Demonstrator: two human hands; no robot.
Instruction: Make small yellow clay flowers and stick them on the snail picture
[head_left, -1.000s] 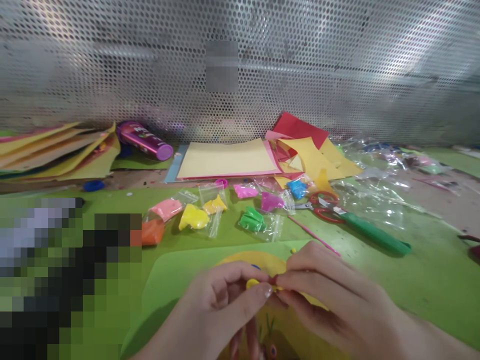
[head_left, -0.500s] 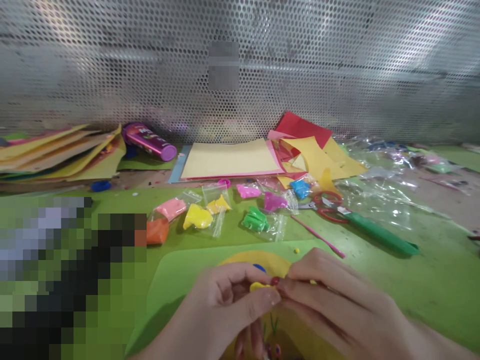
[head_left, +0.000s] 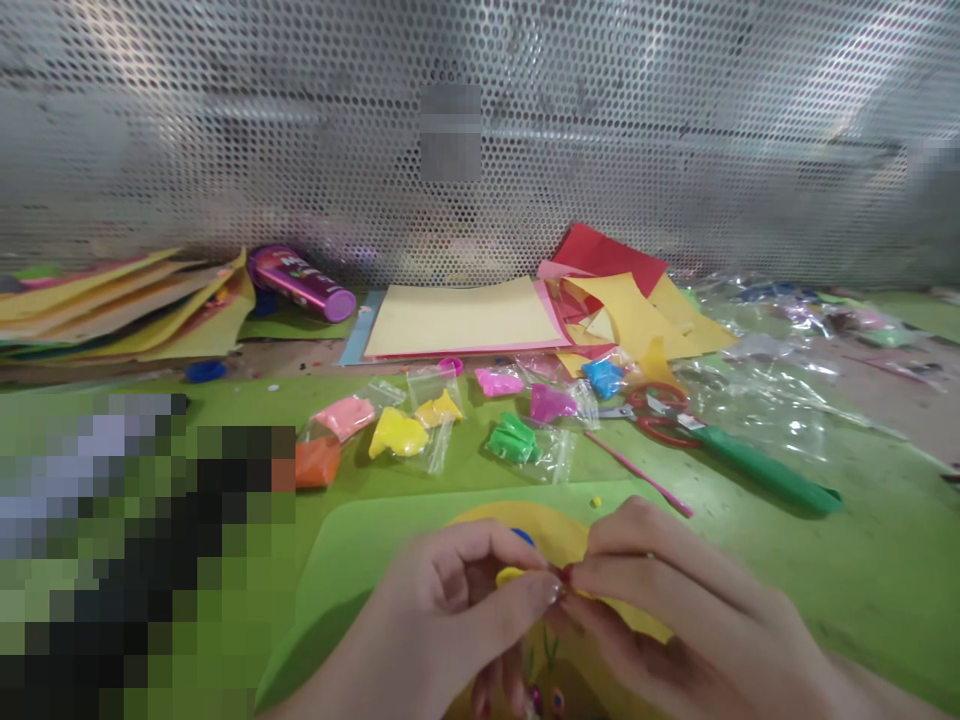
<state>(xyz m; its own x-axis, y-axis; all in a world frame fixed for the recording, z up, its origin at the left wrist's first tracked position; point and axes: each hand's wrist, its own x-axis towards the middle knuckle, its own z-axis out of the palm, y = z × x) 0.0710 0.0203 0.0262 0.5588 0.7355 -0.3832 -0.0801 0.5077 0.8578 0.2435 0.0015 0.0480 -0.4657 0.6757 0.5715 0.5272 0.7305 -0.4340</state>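
My left hand (head_left: pixel 442 620) and my right hand (head_left: pixel 675 610) meet fingertip to fingertip low in the middle of the view. Both are closed in a pinch on a tiny red bit of clay (head_left: pixel 564 574). A small yellow clay piece (head_left: pixel 510 576) sits at my left fingertips. Under the hands lies a yellow paper shape (head_left: pixel 555 535) with a blue dot (head_left: pixel 523 536), on a light green board (head_left: pixel 360 560). Small drawn or stuck details show on the yellow paper near the bottom edge.
Small bags of clay lie beyond the board: orange (head_left: pixel 316 462), yellow (head_left: pixel 396 434), green (head_left: pixel 511 440), pink (head_left: pixel 343 416), blue (head_left: pixel 602 377). Red-handled scissors (head_left: pixel 656 412), a green roll (head_left: pixel 765 475), a thin pink stick (head_left: pixel 637 474), coloured paper sheets (head_left: pixel 465 316), a purple tube (head_left: pixel 301 282) and a perforated metal wall behind.
The hands have stayed joined over the yellow paper with only slight finger motion; the view has shifted a little to the left and down.
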